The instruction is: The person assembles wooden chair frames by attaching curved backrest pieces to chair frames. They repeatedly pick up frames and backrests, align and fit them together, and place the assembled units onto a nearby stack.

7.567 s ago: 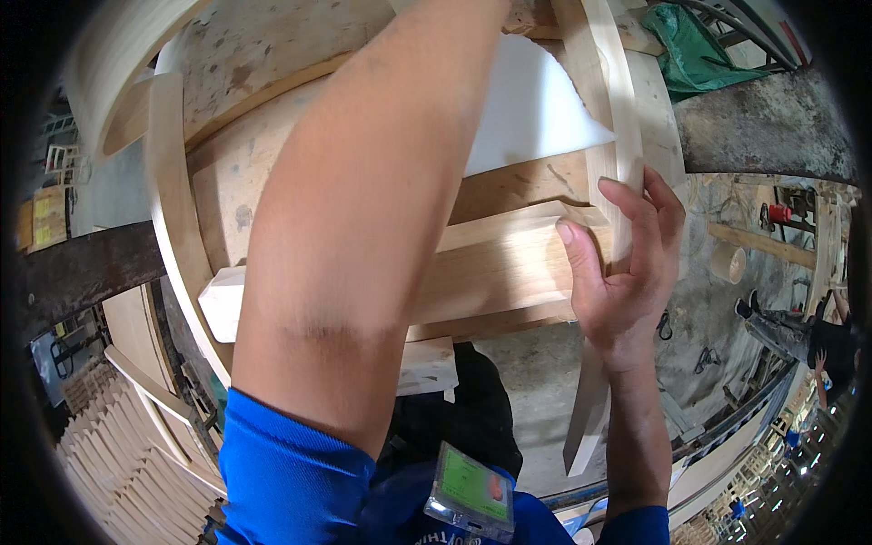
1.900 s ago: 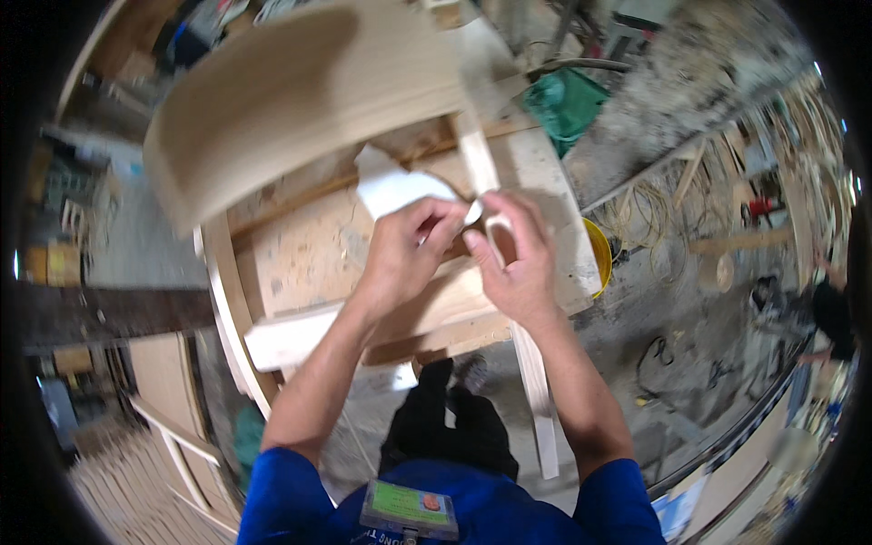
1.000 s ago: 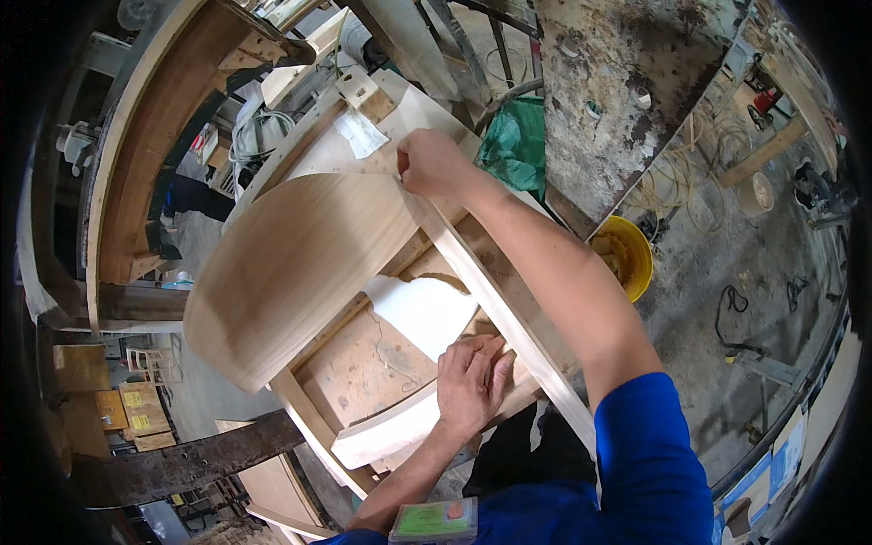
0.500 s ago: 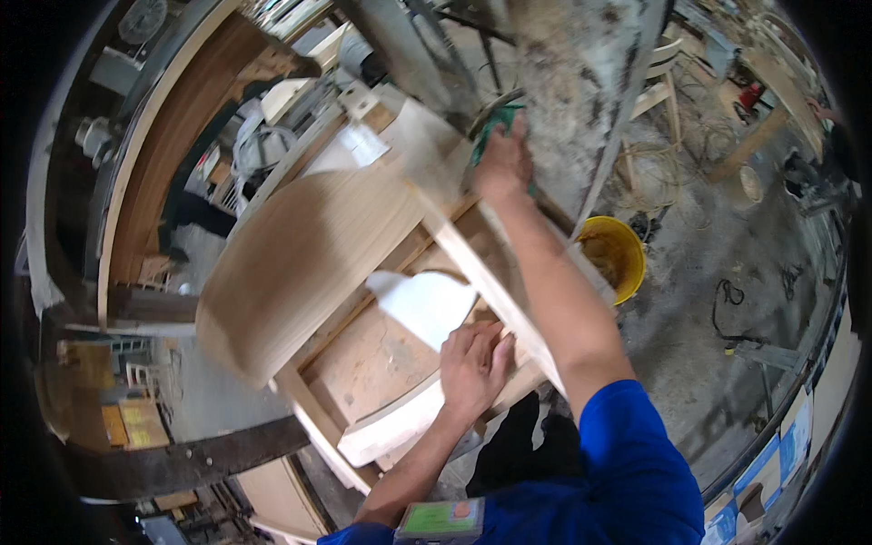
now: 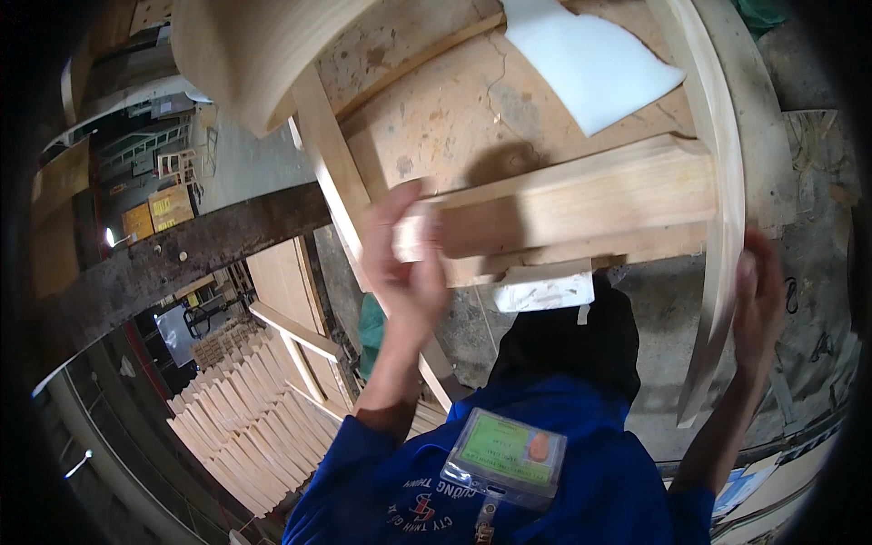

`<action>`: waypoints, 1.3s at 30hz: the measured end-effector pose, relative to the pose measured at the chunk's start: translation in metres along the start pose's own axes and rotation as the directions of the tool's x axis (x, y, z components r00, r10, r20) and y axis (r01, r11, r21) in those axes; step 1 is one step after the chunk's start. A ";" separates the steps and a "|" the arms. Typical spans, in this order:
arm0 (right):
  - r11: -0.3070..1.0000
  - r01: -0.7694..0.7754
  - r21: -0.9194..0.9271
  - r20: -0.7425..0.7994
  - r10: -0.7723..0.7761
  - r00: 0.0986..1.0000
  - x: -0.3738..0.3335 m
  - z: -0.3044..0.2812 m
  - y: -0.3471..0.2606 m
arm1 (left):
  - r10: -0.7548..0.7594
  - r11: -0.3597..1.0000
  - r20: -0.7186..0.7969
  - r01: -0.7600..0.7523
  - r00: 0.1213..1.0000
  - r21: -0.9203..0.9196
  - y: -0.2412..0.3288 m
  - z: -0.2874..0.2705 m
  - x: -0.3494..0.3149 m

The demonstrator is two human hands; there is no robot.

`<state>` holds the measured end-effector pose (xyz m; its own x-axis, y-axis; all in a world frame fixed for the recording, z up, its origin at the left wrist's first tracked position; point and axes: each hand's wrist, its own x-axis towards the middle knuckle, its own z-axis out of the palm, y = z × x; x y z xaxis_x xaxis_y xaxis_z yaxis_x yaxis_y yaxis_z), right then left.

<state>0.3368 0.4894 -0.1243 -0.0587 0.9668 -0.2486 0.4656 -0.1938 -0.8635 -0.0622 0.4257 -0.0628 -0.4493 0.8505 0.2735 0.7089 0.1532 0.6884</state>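
Observation:
A pale wooden chair frame with a broad curved panel point(image 5: 245, 54) lies across a worn board point(image 5: 418, 127). My left hand point(image 5: 409, 263), slightly blurred, closes round the left end of its thick front rail point(image 5: 581, 195). On the other side, my right hand point(image 5: 758, 309) is closed against the outer face of the curved right leg point(image 5: 724, 209); some of its fingers are hidden behind the wood. Between the panel and the rail rests a white, foam-like sheet point(image 5: 590, 64) with a curved outline.
A dark metal beam point(image 5: 200, 232) runs in from the left. Below it, stacked curved wooden pieces point(image 5: 254, 409) and a flat wooden panel point(image 5: 286, 286) stand on the floor. A white block-like piece point(image 5: 545, 289) sits under the rail. Green cloth point(image 5: 761, 14) shows at the upper right.
My right hand has come back from the green cloth at the far side to the right leg. My left hand has moved from the rail's right end to its left end. The view has tilted down.

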 end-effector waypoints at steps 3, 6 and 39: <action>0.974 -0.207 0.095 0.210 0.184 0.960 -0.035 0.011 0.003 | -0.266 0.956 -0.143 0.280 0.953 0.090 -0.054 -0.066 -0.030; 0.956 -0.292 0.014 0.195 0.284 0.939 -0.045 0.023 -0.019 | -0.418 0.897 -0.114 0.429 0.901 0.101 -0.097 -0.099 -0.080; 0.972 -0.161 0.171 -0.512 0.228 0.828 -0.499 -0.028 0.097 | -0.293 0.925 0.317 0.351 0.902 -0.143 -0.013 -0.164 -0.313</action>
<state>0.4360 -0.0072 -0.0718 0.5097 0.8418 -0.1776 0.3109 -0.3727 -0.8743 -0.0200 0.0748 -0.0471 -0.4413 0.8815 -0.1680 0.4201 0.3684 0.8293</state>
